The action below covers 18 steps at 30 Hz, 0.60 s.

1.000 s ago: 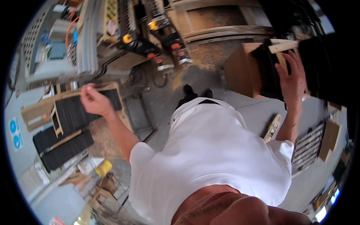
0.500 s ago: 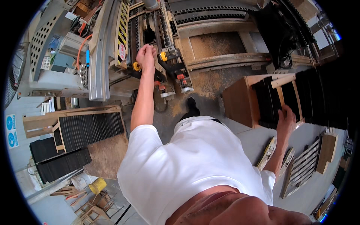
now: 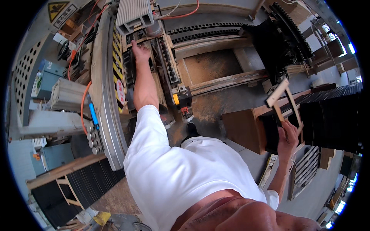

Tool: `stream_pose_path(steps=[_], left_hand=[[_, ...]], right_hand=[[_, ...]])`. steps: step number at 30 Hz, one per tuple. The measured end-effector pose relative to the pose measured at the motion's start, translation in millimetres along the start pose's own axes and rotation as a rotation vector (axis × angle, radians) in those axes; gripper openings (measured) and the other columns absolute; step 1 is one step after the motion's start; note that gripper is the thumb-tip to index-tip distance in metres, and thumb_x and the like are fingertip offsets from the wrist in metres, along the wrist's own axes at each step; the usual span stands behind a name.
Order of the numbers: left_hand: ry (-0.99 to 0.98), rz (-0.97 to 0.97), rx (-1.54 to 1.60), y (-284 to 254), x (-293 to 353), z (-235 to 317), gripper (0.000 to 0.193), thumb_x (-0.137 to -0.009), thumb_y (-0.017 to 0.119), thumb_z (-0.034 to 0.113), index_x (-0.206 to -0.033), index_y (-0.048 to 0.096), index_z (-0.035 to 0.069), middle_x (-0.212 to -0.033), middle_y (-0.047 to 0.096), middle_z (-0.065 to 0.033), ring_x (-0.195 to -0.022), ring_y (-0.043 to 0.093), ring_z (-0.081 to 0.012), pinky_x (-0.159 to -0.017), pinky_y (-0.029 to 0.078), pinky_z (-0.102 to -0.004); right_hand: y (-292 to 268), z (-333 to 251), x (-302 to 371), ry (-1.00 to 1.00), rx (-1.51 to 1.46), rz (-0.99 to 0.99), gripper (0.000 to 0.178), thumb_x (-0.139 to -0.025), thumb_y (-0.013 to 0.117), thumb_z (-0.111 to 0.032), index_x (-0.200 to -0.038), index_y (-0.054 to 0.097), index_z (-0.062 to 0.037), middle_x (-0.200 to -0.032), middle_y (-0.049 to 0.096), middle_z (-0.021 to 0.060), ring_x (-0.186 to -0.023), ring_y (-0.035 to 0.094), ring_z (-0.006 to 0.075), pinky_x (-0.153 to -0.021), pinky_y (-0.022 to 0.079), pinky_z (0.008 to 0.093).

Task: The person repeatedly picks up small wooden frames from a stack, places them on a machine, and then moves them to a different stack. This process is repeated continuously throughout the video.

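My left hand (image 3: 141, 54) reaches far forward into the machine, between its two long rails. Its fingers are apart beside a light wooden frame (image 3: 145, 39) that lies across the rails; whether they touch it I cannot tell. At the right, my right hand (image 3: 288, 138) grips a slim rectangular wooden frame (image 3: 278, 93) by a long side. That frame is tilted up above a brown wooden box (image 3: 242, 130) and a stack of black-edged pieces (image 3: 327, 119). Part of the grip is hidden by the fingers.
Left of the rails runs a metal beam (image 3: 105, 127) with a striped warning strip (image 3: 118, 57). A yellow knob (image 3: 176, 99) sticks out at the rail's near end. Slatted wooden pallets (image 3: 305, 173) lie at the right, and another black stack (image 3: 96, 177) stands at the left.
My left hand has moved farther forward along the rails, its fingers loosening from a closed shape. My right hand has raised the wooden frame off the black stack. The view has shifted with my body.
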<state>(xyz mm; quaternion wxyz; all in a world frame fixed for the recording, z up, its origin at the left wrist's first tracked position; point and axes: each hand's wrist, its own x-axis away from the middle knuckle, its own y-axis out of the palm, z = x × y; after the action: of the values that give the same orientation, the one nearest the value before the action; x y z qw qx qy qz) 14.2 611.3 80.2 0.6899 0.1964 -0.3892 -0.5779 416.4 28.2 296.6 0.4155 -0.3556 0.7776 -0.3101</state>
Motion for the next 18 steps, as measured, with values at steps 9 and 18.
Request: stream_pose_path(steps=[9,18], left_hand=[[-0.026,-0.022,0.392,-12.3,17.3,-10.4,0.074,-0.094,0.060,0.032,-0.149,0.018,0.007,-0.156,0.009,-0.0122,-0.143,0.015,-0.0335,-0.114,0.021,-0.0527],[-0.076,0.029,0.086,-79.9,285.7,-67.6,0.023,-0.094,0.056,0.012,-0.117,0.056,0.008,-0.112,0.060,-0.0057,-0.107,0.058,-0.0227,-0.094,0.048,-0.0404]], right_hand=[[107.2,-83.0,-93.8,-0.331,-0.169,-0.259,0.023,-0.078,0.068,0.005,-0.100,0.068,-0.0004,-0.105,0.068,0.0130,-0.097,0.061,0.0290,-0.083,0.050,0.0348],[299.0,-175.1,-169.2,-0.831,-0.367,-0.437,0.018,-0.077,0.067,-0.008,-0.095,0.070,-0.0070,-0.096,0.069,0.0067,-0.086,0.060,0.0280,-0.079,0.050,0.0382]])
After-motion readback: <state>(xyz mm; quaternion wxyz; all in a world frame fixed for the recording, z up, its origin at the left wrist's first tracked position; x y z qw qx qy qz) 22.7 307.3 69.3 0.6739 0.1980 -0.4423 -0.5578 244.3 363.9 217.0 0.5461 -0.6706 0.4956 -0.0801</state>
